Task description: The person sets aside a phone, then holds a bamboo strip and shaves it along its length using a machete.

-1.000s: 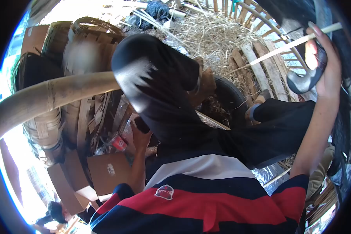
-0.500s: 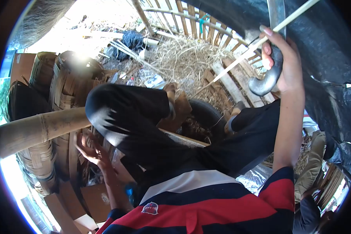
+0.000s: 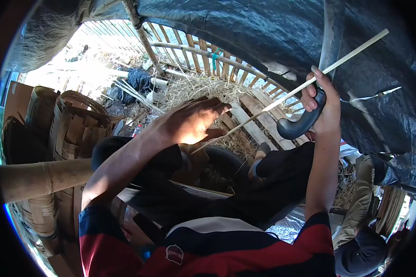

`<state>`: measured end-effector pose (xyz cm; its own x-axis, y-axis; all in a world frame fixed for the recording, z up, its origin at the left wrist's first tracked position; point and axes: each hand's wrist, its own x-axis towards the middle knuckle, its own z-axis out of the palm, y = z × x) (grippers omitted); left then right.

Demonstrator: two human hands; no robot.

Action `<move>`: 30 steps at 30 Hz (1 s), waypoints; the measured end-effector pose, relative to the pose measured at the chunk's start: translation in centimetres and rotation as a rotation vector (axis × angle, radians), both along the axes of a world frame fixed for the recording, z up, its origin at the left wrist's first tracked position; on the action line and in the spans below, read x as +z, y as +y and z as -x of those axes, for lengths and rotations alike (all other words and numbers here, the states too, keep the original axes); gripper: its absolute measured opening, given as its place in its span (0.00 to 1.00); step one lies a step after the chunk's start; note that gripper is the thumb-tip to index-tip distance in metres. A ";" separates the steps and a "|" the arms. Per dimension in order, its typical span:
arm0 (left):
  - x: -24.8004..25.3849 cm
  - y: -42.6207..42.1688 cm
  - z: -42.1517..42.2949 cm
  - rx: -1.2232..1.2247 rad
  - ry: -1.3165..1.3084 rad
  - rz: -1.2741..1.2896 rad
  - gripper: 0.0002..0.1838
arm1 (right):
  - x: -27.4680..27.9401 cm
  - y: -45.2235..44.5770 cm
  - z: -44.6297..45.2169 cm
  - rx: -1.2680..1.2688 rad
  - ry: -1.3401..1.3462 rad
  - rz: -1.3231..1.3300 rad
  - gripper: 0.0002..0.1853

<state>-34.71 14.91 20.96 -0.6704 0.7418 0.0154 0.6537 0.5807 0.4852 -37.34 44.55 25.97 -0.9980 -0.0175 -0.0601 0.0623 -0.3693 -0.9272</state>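
Setting: ground strewn with straw [image 3: 196, 94], slatted fence [image 3: 224, 69] behind, dark sheeting [image 3: 379, 120] overhead and at the right.

Item, right hand [image 3: 329, 108]: fingers closed around the curved dark handle of a knife [image 3: 298, 128], blade upward; a thin pale stick [image 3: 263, 110] crosses the blade beside the thumb.

Item, left hand [image 3: 187, 121]: palm down, fingers loosely bent and parted from the thumb, close to the stick's lower length; contact cannot be told.

Item, nearby: boards [image 3: 247, 124] behind the stick, woven baskets [image 3: 74, 134] to the left.

Handling notes, by judgement: grip firm on the handle; stick steadied well below the blade, left fingers out of the edge's line; right thumb clear of the edge; pressure light and even, since so slender a stick could bend or snap.
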 end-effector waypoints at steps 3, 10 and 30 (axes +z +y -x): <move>0.3 1.8 2.1 0.018 -0.075 -0.003 0.31 | -0.3 -0.2 0.4 0.037 -0.027 0.025 0.16; 1.8 6.4 4.3 -0.019 -0.319 -0.219 0.20 | 0.2 -2.5 0.8 0.137 -0.039 0.066 0.16; 5.7 2.0 4.7 0.310 -0.358 -0.666 0.10 | -1.6 -1.0 -1.3 0.097 -0.004 -0.381 0.09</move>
